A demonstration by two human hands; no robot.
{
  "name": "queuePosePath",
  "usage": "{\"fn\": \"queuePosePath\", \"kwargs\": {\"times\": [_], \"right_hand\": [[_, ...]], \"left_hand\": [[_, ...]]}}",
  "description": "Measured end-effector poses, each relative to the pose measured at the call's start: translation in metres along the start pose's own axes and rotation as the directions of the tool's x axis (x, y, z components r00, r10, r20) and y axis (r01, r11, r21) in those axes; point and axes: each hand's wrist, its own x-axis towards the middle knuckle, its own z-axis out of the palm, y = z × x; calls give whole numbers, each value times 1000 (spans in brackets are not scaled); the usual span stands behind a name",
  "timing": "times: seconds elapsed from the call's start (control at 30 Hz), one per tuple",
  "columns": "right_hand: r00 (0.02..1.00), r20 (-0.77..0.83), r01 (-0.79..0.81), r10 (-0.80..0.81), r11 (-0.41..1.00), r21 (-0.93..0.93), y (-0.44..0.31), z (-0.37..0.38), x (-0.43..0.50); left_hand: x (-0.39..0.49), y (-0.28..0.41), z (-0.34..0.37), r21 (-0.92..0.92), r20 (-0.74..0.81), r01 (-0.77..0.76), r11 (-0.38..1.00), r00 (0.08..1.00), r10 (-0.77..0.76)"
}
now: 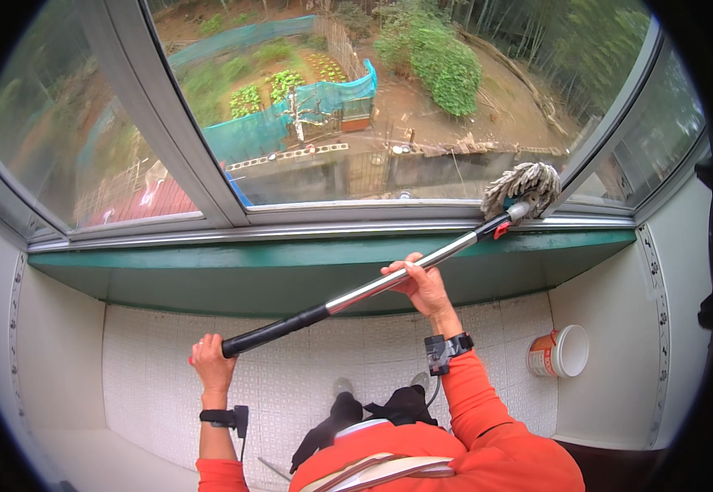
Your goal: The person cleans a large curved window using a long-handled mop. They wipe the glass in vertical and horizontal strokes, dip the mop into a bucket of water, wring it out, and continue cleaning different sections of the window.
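A mop with a metal pole (369,291) slants up to the right across the view. My left hand (214,363) is closed around the lower end of its black grip. Farther up, my right hand (421,284) holds the bare metal part between thumb and fingers. The grey string mop head (521,189) rests at the lower right corner of the middle window pane (356,141), against the frame. A red clip (501,230) sits on the pole just below the head.
A green ledge (332,252) runs below the aluminium window track (307,229). On the tiled floor (166,369), a white and orange plastic bucket (573,350) lies or stands near the right wall (608,344). A garden shows outside, beyond the glass.
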Motion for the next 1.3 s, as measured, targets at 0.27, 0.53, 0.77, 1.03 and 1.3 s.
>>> {"fn": "queuePosePath", "kwargs": {"times": [0.27,0.53,0.77,1.03,1.3], "right_hand": [[889,293,-336,353,936,-106,144,171,6],[757,462,-403,462,887,-226,262,296,-22],[857,233,-370,460,863,-343,250,285,-28],[991,124,-8,49,949,-314,82,174,-2],[953,-44,254,-301,869,-424,-113,106,3]], "left_hand": [[-138,-201,-33,73,-57,304,950,952,-300],[-305,-264,-116,229,-75,422,877,906,-417],[-302,-245,-61,-73,-24,494,866,867,-497],[-125,-143,47,-123,-25,381,916,922,-387],[27,38,17,-213,-286,124,969,941,-184]]}}
